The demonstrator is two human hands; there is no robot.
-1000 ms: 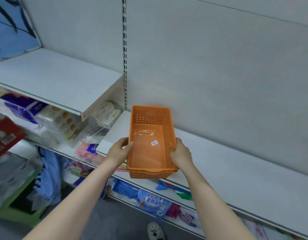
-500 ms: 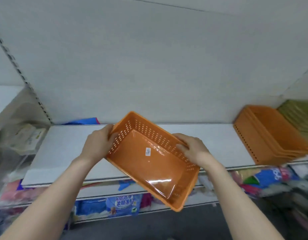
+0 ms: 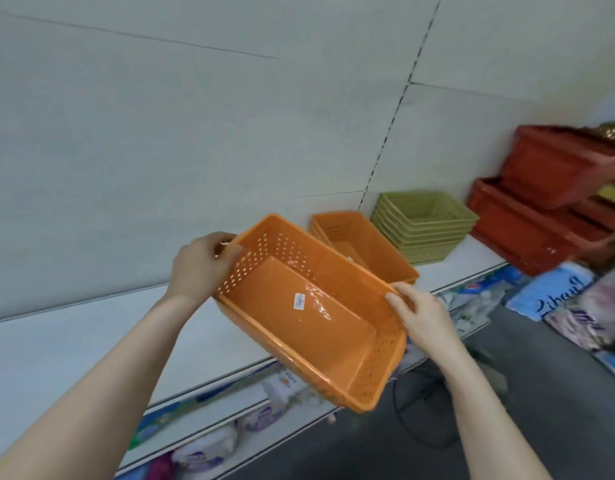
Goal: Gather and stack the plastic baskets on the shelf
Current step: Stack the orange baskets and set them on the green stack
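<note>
I hold an orange perforated plastic basket (image 3: 313, 317) in the air in front of the white shelf (image 3: 57, 351), tilted with its open side toward me; a second rim shows under it, so it looks like two nested baskets. My left hand (image 3: 198, 268) grips its far left corner. My right hand (image 3: 420, 313) grips its right rim. A white sticker lies on the basket floor. Just beyond, on the shelf, rests a stack of matching orange baskets (image 3: 361, 244).
A stack of green baskets (image 3: 423, 230) stands right of the orange stack, then dark red crates (image 3: 548, 209). Packaged goods fill the lower shelf (image 3: 209, 445). Grey floor and printed packages (image 3: 558, 292) lie at the right.
I have turned right along the shelf, carrying the basket with both hands. The orange stack has come close, and the green baskets and red crates have come into view.
</note>
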